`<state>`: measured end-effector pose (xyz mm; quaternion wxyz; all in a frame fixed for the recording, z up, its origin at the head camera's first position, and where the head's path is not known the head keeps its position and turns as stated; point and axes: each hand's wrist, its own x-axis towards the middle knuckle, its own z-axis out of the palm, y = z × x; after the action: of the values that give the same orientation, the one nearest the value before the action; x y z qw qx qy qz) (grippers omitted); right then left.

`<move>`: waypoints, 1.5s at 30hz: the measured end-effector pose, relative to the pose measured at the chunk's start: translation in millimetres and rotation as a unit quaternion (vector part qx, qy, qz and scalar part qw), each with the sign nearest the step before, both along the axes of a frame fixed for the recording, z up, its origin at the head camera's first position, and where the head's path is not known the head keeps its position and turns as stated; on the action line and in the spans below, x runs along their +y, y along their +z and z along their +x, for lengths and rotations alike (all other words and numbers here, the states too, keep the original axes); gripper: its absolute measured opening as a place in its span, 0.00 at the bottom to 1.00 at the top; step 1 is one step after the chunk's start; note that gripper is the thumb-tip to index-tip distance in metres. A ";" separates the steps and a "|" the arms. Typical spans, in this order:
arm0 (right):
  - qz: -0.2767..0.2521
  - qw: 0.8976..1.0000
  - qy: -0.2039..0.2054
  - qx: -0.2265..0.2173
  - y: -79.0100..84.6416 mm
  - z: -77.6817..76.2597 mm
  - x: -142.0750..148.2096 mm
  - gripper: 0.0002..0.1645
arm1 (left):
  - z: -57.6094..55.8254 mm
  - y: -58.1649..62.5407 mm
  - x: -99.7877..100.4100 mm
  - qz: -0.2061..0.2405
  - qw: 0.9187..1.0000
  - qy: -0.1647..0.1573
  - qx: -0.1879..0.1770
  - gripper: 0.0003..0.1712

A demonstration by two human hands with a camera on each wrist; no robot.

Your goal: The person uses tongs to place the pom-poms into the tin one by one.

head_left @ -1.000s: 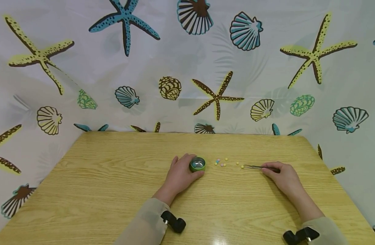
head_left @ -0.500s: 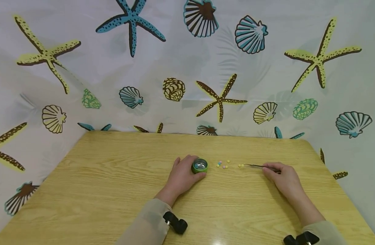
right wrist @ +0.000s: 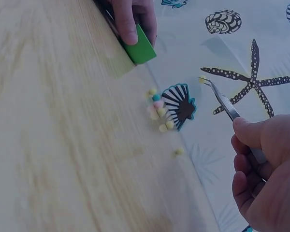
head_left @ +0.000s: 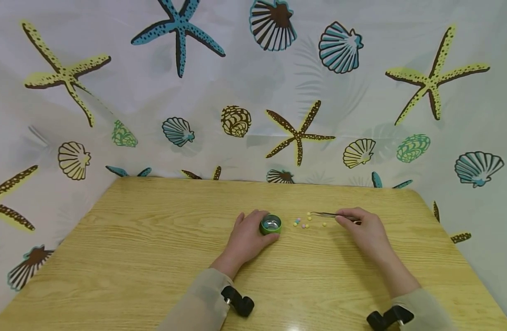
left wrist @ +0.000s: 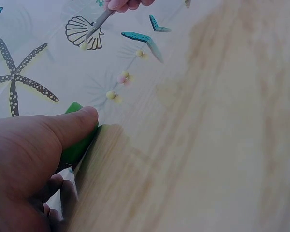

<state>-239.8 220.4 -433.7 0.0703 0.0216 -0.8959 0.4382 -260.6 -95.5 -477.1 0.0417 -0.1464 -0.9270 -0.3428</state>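
Observation:
My left hand (head_left: 247, 236) grips a small round green tin (head_left: 271, 224) standing on the table, thumb on its near side and fingers round the far side. Its inside is silvery, with a little blue showing in it. My right hand (head_left: 365, 230) pinches a pair of dark metal tweezers (head_left: 331, 214), points toward the left. In the right wrist view the bent tweezers (right wrist: 225, 103) hold a small yellow bead (right wrist: 202, 79) at their tips, raised off the table. Between tin and tweezers lie several small beads in yellow, pink and blue, such as a pink bead (head_left: 304, 226).
A single yellow bead (head_left: 324, 225) lies apart, to the right of the loose group. The wooden table (head_left: 154, 239) reaches back to a white cloth (head_left: 203, 151) printed with starfish and shells. Black wrist cameras sit on both sleeves.
The tweezers have picked up one of two yellow beads on the right and carried it left and up, over the other beads. My left hand stays on the tin; the head view shifted slightly.

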 end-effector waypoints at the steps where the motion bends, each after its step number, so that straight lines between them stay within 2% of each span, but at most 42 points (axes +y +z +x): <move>1: -0.003 1.000 0.003 0.003 1.5 -0.5 -3.6 0.16 | 0.1 0.2 0.1 0.000 1.000 0.000 -0.001 0.36; 8: -0.023 0.999 0.024 0.010 7.3 -3.2 -26.5 0.16 | 0.5 1.4 0.2 0.000 1.000 -0.003 0.001 0.36; 20: -0.023 0.998 0.057 0.021 2.5 -8.5 -55.5 0.14 | -0.6 1.7 0.1 0.000 1.000 -0.004 0.001 0.37; 27: -0.015 0.998 0.059 0.022 -3.3 -12.5 -63.5 0.12 | -3.5 -1.7 0.9 -0.010 1.000 -0.003 0.002 0.36; 45: -0.030 0.998 0.059 0.004 -10.7 -11.4 -71.4 0.11 | -1.3 -1.4 -0.2 -0.011 1.000 -0.002 0.005 0.36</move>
<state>-251.2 149.0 -444.4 0.0486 0.0736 -0.8791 0.4685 -261.9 -95.7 -478.6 0.0441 -0.1501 -0.9301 -0.3323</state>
